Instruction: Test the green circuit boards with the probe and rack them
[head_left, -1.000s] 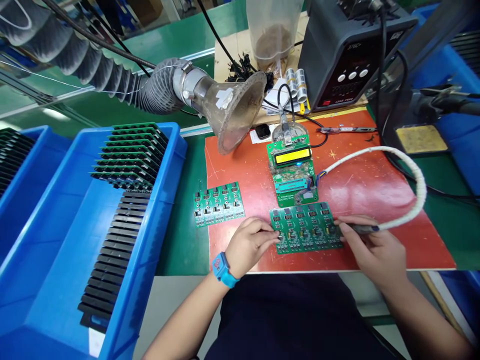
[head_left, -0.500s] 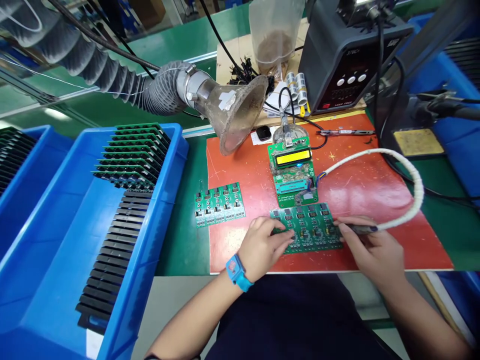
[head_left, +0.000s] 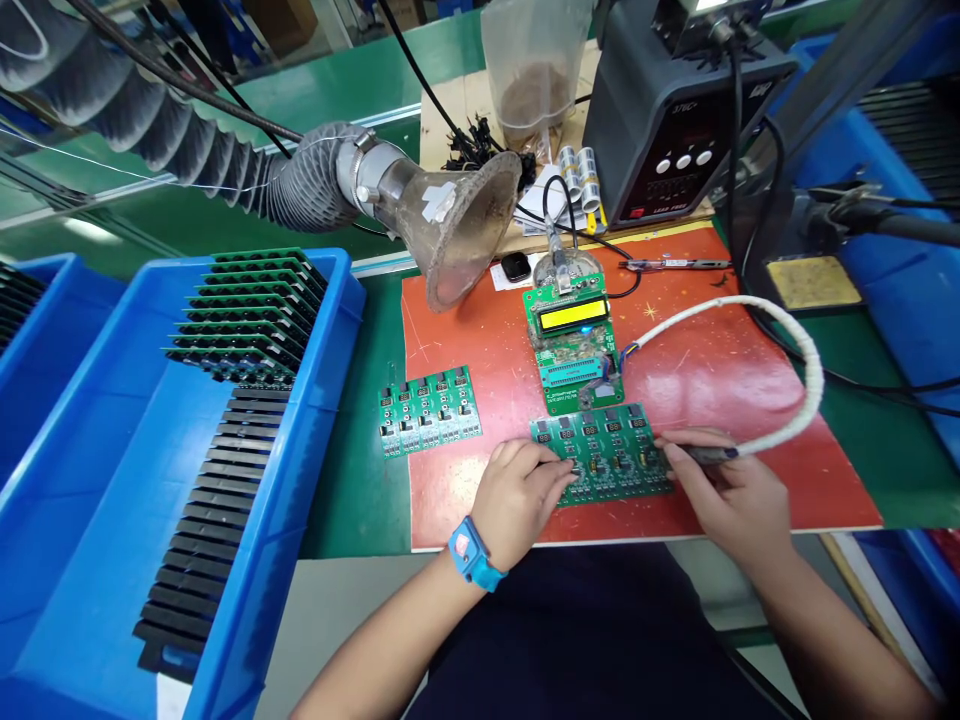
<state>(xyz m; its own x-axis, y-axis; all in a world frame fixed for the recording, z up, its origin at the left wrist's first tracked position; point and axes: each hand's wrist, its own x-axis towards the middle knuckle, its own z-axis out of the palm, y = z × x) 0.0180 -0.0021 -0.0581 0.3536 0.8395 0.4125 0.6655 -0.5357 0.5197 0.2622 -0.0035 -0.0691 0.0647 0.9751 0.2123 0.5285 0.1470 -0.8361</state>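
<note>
We've got the green panel board (head_left: 600, 455) flat on the red mat (head_left: 750, 400), just below the programmer board w/ the yellow LCD (head_left: 574, 340), long axis running left-right across us. Both hands sit at its two short ends.

Left hand (head_left: 517, 500): fingers curled down onto the panel's left edge, pinning it to the mat; grip closed on the board's edge as far as we can tell, thumb side hidden. Blue wristband (head_left: 471, 552) on that wrist.

Right hand (head_left: 731, 495): grip clamped on a pen-like probe (head_left: 709, 455), which lies roughly horizontal, tip pointing left toward the panel's right edge. Tip is at or just touching that edge; exact contact too small to tell. White-wrapped cable (head_left: 795, 350) loops from the probe's rear up and back round to the programmer board.

So the key relation: panel lies to the left of the probe tip, its long axis in line w/ the probe, and the right hand is the nearer one to the right-end units, left hand nearer the left-end ones.

Around: a second panel (head_left: 429, 410) lies apart to the left, straddling the mat edge and green tabletop (head_left: 360, 490); blue bin (head_left: 112, 480) w/ racked boards further left; fume extractor funnel (head_left: 465, 225) above; solder station (head_left: 675, 110) at back.
</note>
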